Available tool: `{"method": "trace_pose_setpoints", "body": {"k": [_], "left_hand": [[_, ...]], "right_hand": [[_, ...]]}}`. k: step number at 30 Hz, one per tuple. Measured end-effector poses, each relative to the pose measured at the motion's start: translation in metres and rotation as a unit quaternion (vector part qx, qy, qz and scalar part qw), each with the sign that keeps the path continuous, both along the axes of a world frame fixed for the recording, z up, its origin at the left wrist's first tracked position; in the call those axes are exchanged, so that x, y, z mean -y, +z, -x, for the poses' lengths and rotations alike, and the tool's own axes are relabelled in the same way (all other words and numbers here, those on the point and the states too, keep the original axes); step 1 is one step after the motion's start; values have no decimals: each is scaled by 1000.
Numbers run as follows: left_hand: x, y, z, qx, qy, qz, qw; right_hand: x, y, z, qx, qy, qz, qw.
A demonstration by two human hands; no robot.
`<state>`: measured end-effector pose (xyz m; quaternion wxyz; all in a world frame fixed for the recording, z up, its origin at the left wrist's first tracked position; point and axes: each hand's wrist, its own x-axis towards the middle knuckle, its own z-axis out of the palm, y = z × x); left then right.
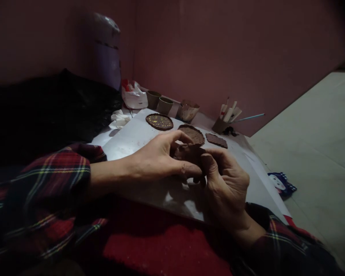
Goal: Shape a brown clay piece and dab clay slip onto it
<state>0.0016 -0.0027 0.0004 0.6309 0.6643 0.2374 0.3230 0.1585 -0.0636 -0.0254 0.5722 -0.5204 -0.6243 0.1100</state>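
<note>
Between my two hands, above the white work board [123, 140], is a dark brown lump of clay [189, 152]. My left hand [161, 155] curves around its left side, thumb below and fingers over the top. On the right edge, my right hand [225, 176] pinches the clay between thumb and fingers; the thumb is smeared brown. Just behind the hands lies a round brown clay piece with a raised rim [194, 134], partly covered by my left fingers. A round clay disc with yellow specks [159, 121] lies farther left, and a flat rectangular clay slab [216, 140] to the right.
Along the wall stand two cups [166, 105], a clay-stained container [188, 110] and a holder with several tools [220, 124]. A white and red plastic bag [134, 96] and crumpled tissue [120, 119] sit at the back left. A blue item with a face print [280, 184] lies beyond the right edge.
</note>
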Motion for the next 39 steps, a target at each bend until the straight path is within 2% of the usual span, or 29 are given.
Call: {"method": "trace_pose_setpoints", "body": {"k": [5,10,17,21,24,28,32,35,39], "left_hand": [[-1,0,0,-14,-3,-37,999],[-2,1,1,-19,-3,-89,996],[-1,0,4,-47,-1,-164,985],[-1,-4,5,-59,29,-196,978],[-3,-6,4,-48,42,-187,980],[-4,-4,2,-6,53,-141,989],[-2,0,1,-5,30,-83,996],[-2,2,2,-24,36,-95,995],[-4,-1,3,-60,60,-143,986]], "right_hand": [[-2,0,-2,30,57,49,997],[-5,-2,-2,41,50,89,994],[-5,-2,0,39,78,81,993],[-6,-1,0,37,92,83,992],[-7,0,-1,16,82,81,993],[-6,1,0,-25,60,57,996],[-4,3,2,-47,41,41,997],[-5,2,2,-50,70,59,995],[-5,1,0,16,48,68,996]]}}
